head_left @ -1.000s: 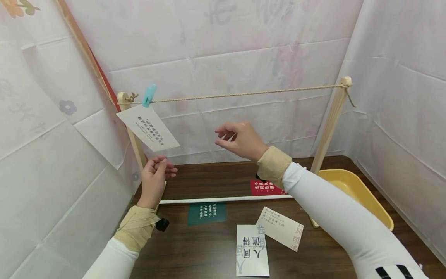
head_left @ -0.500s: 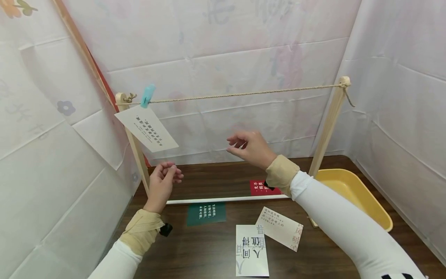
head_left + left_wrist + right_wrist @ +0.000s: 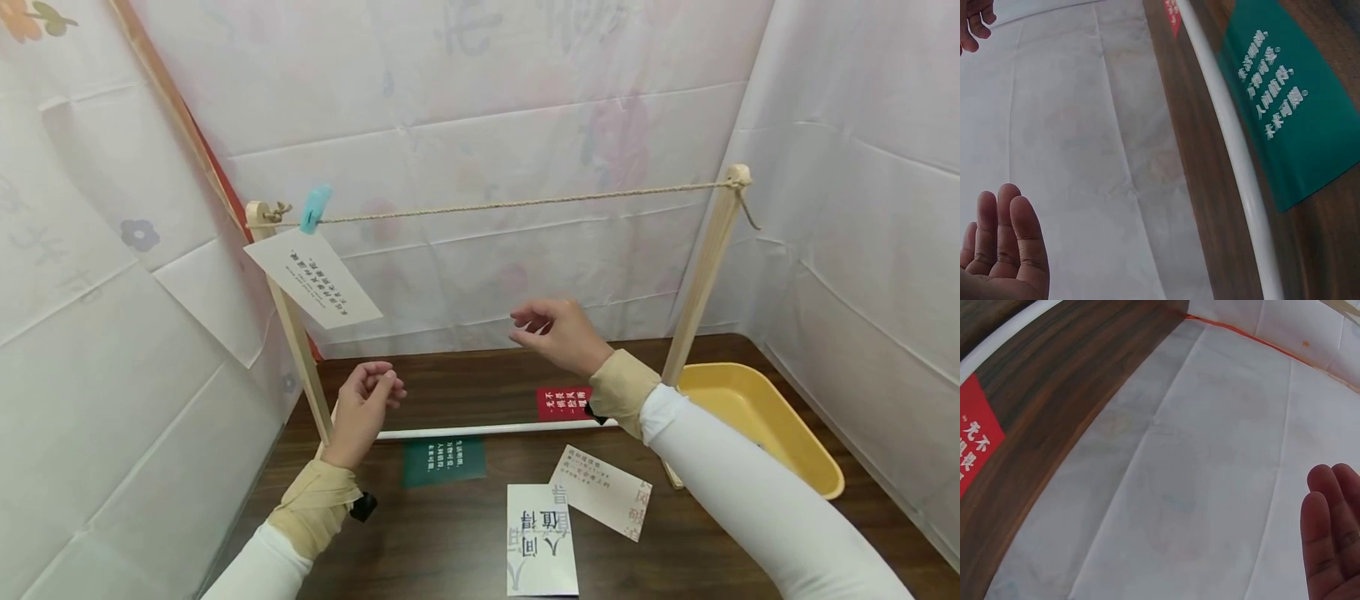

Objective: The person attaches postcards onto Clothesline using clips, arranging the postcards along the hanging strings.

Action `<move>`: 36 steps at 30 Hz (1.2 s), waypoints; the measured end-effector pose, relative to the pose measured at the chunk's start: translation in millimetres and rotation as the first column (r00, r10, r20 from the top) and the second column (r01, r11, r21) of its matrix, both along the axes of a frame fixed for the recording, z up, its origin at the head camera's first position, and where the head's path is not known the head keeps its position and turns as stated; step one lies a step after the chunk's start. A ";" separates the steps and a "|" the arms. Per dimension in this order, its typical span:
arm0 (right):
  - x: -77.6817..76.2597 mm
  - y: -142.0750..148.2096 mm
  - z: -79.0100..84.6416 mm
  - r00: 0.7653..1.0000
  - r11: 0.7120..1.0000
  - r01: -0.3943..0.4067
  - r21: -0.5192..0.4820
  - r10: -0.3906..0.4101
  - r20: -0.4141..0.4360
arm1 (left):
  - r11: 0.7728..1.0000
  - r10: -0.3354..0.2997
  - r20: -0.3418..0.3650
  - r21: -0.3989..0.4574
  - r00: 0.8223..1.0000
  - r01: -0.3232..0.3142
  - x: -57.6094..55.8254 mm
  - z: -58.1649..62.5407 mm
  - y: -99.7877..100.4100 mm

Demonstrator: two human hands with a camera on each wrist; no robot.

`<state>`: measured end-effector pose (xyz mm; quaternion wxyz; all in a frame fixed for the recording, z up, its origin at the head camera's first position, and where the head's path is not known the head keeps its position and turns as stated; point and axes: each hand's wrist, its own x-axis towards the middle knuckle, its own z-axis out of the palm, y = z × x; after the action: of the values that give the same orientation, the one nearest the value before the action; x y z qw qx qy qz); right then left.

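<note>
A white card (image 3: 315, 279) with dark writing hangs tilted from the twine (image 3: 487, 205), held by a blue clothespin (image 3: 315, 208) near the left post. Below that card my left hand (image 3: 365, 408) is in the air, fingers loosely bent, holding nothing. My right hand (image 3: 562, 333) hovers right of the middle under the twine, its fingers loosely curved around air. On the table lie a green card (image 3: 444, 462), a red card (image 3: 562, 403) partly covered by my right wrist, a white card with large characters (image 3: 542, 542) and a cream card (image 3: 602, 492).
A wooden post (image 3: 705, 283) holds the twine's right end, another post (image 3: 292, 342) its left. A white rod (image 3: 495, 429) runs low between them. At the right stands a yellow tray (image 3: 765, 417). White sheeting (image 3: 465, 108) covers the walls behind the brown table (image 3: 420, 542).
Both hands have moved down and to the right, away from the hanging card and the twine. The clipped card and the cards on the table stay where they were.
</note>
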<state>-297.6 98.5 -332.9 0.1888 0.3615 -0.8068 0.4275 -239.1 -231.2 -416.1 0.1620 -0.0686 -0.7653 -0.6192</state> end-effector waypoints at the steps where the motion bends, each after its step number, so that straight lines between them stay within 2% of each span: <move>1: -0.3 1.4 -1.8 1.000 1.000 0.004 -0.001 -0.004 0.005 | 1.000 -0.005 -0.001 -0.006 1.000 0.005 0.3 -1.0 0.5; 3: -1.5 3.9 -5.0 1.000 1.000 0.013 -0.002 -0.013 0.013 | 1.000 -0.019 0.012 -0.011 1.000 0.019 5.0 3.4 3.9; 8: -1.5 10.7 -11.2 0.999 1.000 0.020 0.019 -0.021 0.027 | 0.999 -0.030 0.050 -0.034 0.998 0.032 7.3 -3.2 7.5; 10: -0.7 13.8 -13.8 0.999 0.999 0.025 0.034 -0.026 0.036 | 0.998 -0.025 0.059 -0.049 0.998 0.028 4.1 -11.6 7.1; 19: 0.6 26.7 -26.8 0.994 0.997 0.068 0.032 -0.071 0.082 | 0.995 -0.047 0.099 -0.083 0.994 0.056 12.6 -7.7 17.3; 27: 4.9 38.1 -36.5 0.989 0.996 0.086 0.023 -0.088 0.116 | 0.988 -0.042 0.073 -0.145 0.996 0.053 6.2 -32.9 14.3; 36: 7.8 53.7 -50.4 0.977 0.993 0.114 0.039 -0.119 0.174 | 0.978 -0.036 0.078 -0.201 0.996 0.051 7.5 -45.2 16.4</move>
<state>-289.7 152.2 -383.3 0.1363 0.2769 -0.8462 0.4345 -231.6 -214.7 -461.3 0.1119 -0.0787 -0.8283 -0.5433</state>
